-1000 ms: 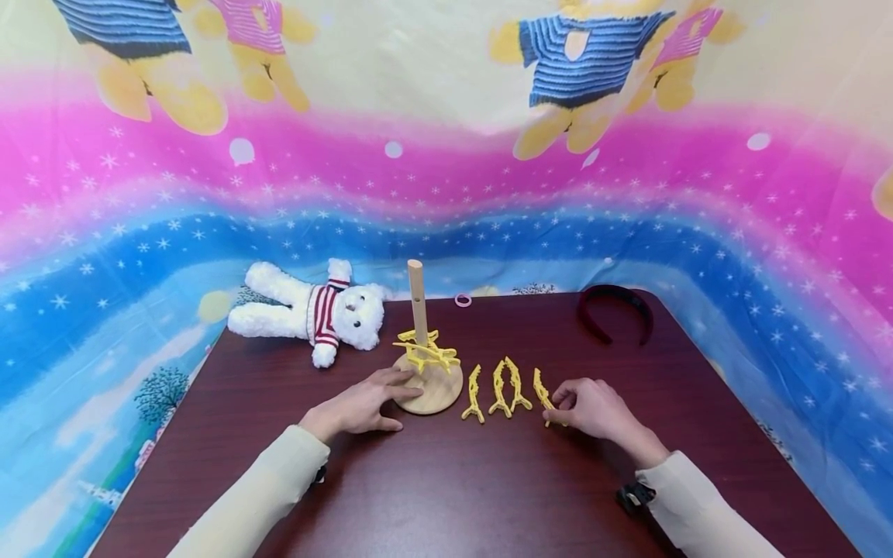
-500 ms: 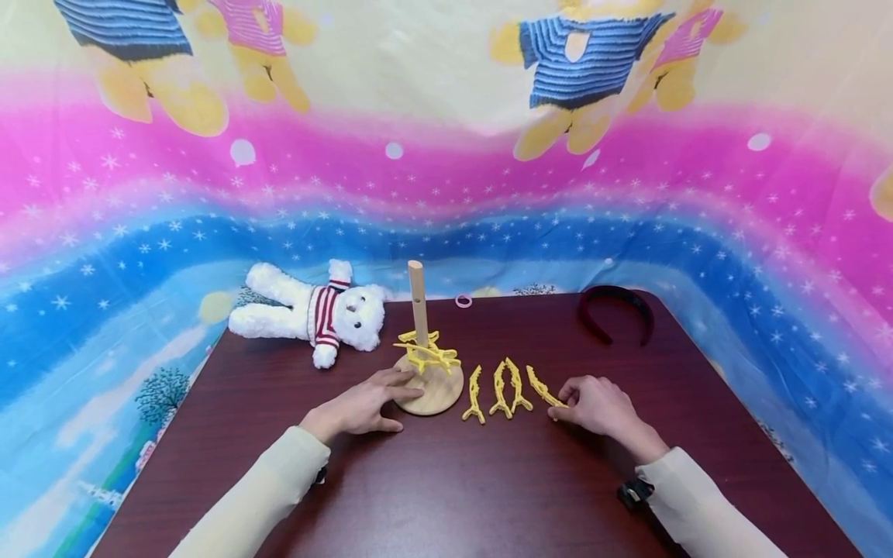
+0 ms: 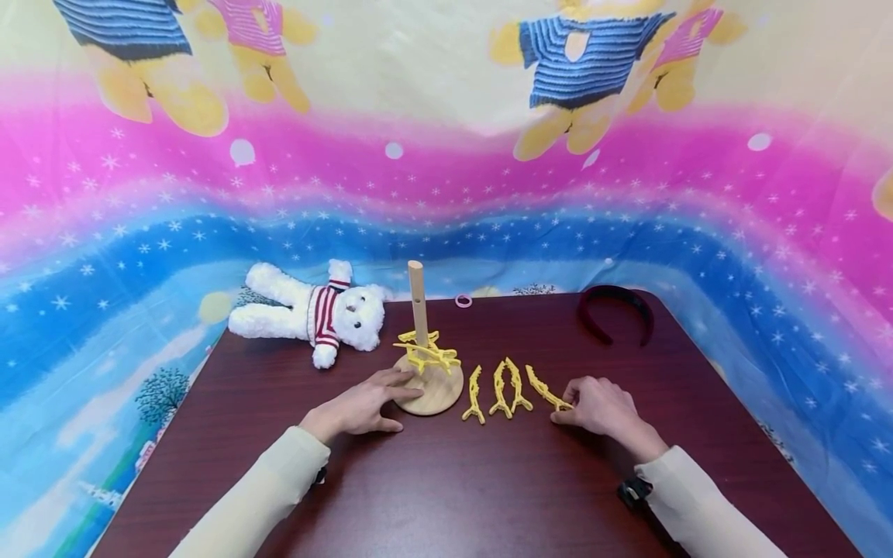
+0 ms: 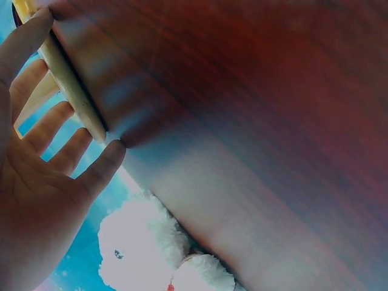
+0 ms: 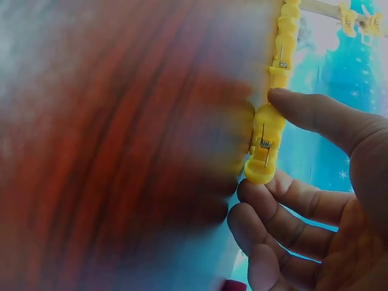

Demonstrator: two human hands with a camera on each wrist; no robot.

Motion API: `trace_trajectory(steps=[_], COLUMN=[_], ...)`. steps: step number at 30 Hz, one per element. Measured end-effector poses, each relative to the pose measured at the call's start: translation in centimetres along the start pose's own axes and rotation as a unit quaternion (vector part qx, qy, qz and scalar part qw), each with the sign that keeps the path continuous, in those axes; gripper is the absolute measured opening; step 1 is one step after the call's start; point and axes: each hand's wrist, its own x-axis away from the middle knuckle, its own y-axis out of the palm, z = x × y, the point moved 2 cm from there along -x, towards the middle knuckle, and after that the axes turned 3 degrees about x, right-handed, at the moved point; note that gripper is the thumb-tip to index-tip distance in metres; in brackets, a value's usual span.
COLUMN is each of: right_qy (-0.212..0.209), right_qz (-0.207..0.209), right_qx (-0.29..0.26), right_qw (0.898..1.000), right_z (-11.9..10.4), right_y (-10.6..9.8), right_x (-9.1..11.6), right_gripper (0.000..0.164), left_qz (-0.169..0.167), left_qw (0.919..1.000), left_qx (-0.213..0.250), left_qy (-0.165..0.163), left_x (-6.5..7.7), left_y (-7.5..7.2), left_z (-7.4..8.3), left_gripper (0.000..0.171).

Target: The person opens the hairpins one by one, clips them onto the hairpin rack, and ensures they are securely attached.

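A round wooden stand with an upright post (image 3: 416, 298) is left of centre in the head view, with several yellow clips (image 3: 434, 355) around the post's lower part. My left hand (image 3: 359, 403) rests its fingers, spread and nearly straight, on the base (image 3: 438, 395). Right of the stand, more yellow alligator hair clips (image 3: 473, 395) lie in a row. My right hand (image 3: 603, 407) has thumb and fingertips on either side of the rightmost hair clip (image 3: 540, 384), at its forked end. In the right wrist view, that hair clip (image 5: 267, 142) shows a small metal spring.
A white teddy bear (image 3: 323, 314) in a striped sweater lies at the back left. A small pink ring (image 3: 463, 301) sits near the table's far edge. At the back right lies a dark red headband (image 3: 591, 314). A printed cloth surrounds the dark wooden table (image 3: 446, 496).
The rightmost hair clip has turned, its forked end swinging right and its tip shifting left. My right hand has moved slightly right. My left hand and the stand stay in place.
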Motion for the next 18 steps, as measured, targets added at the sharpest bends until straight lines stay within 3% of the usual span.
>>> trace_trajectory(steps=[9,18], right_qy=[-0.001,-0.009], right_qz=[0.001,0.028], right_qx=[-0.017,-0.025], right_qw=[1.000,0.999], right_z=[0.53,0.84], right_y=[-0.33,-1.01], right_x=[-0.30,-0.56], right_gripper=[0.025,0.028], left_qz=[0.001,0.002], left_qw=[1.0000,1.0000], left_qx=[-0.006,-0.004], left_qy=[0.001,0.000], left_x=[0.04,0.02], left_y=[0.04,0.11], left_z=[-0.02,-0.13], left_gripper=[0.064,0.064])
